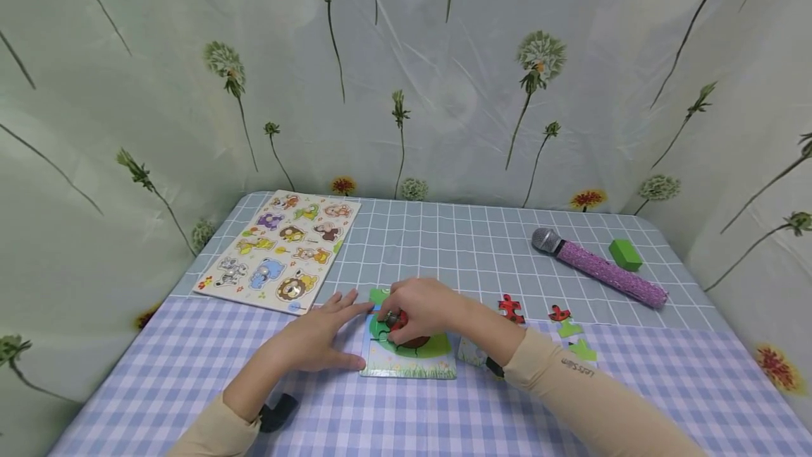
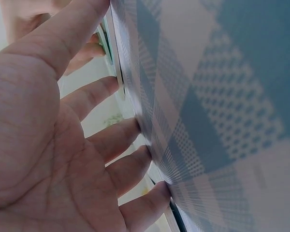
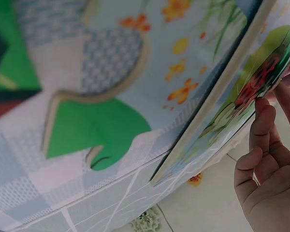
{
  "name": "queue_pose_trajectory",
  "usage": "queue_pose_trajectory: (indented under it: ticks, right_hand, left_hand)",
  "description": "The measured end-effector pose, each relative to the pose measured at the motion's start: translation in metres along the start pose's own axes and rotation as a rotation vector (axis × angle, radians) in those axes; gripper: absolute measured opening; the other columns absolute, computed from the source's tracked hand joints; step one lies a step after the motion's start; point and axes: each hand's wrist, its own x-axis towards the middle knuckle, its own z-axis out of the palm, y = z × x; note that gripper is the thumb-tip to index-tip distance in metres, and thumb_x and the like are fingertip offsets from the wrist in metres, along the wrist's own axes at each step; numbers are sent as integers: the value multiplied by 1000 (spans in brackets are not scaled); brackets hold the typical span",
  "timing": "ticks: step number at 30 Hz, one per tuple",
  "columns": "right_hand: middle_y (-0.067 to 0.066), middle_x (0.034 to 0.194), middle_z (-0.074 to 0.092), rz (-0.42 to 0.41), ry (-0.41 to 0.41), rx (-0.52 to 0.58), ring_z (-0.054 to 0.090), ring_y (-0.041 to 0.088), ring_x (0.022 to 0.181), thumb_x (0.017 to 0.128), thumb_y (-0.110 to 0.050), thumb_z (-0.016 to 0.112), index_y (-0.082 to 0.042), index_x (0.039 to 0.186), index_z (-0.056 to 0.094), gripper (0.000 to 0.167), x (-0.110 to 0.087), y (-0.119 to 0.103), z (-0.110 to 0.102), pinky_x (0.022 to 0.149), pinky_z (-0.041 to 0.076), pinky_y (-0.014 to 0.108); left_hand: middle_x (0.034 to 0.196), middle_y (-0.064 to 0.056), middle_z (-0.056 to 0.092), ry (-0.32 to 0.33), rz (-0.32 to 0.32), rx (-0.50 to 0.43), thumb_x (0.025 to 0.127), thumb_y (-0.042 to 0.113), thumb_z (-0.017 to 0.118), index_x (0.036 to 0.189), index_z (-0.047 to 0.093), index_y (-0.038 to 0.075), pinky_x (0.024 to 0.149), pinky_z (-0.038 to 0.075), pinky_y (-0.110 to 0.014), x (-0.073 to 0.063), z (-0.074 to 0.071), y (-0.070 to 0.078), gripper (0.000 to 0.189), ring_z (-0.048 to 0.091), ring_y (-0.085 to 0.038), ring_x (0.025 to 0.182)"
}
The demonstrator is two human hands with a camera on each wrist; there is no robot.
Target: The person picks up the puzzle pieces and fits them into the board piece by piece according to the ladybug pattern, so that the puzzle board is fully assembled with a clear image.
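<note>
A ladybug jigsaw puzzle (image 1: 409,365) lies on the checked cloth in front of me. My right hand (image 1: 421,309) bends over it, thumb and fingers pinching a puzzle piece (image 1: 395,319) around the ladybug's head. From the right wrist view, the fingertips of the right hand (image 3: 268,150) meet the puzzle's face, partly hiding the picture. My left hand (image 1: 320,337) rests at the puzzle's left side with fingers spread, thumb by the lower left corner. In the left wrist view the left hand (image 2: 72,140) shows straight fingers along the edge.
Loose pieces lie right of the puzzle: a red one (image 1: 510,309), a red-and-green one (image 1: 569,328), a green one (image 1: 582,350) and a floral one (image 1: 469,351). Behind are an animal puzzle board (image 1: 279,252), a purple microphone (image 1: 609,275) and a green block (image 1: 625,255).
</note>
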Motion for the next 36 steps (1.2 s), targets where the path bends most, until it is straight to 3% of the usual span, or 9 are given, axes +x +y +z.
queue_pose_trajectory:
  ticks: [21,36]
  right_hand:
    - [-7,98,70,10,-8,-73,51,1,77,90,-37,85,-24,118,82,31,1,-8,1,66,46,19]
    - [-7,97,68,32,-14,-58,49,2,74,89,-35,85,-23,118,82,31,0,-9,1,63,43,19]
  left_hand:
    - [177,-18,30,-1,24,-25,83,55,89,163,48,26,120,29,-81,-5,-3,4,94,24,-51,163]
    - [176,-18,31,-1,23,-20,83,55,89,163,48,27,120,31,-81,-6,-3,5,94,25,-51,163]
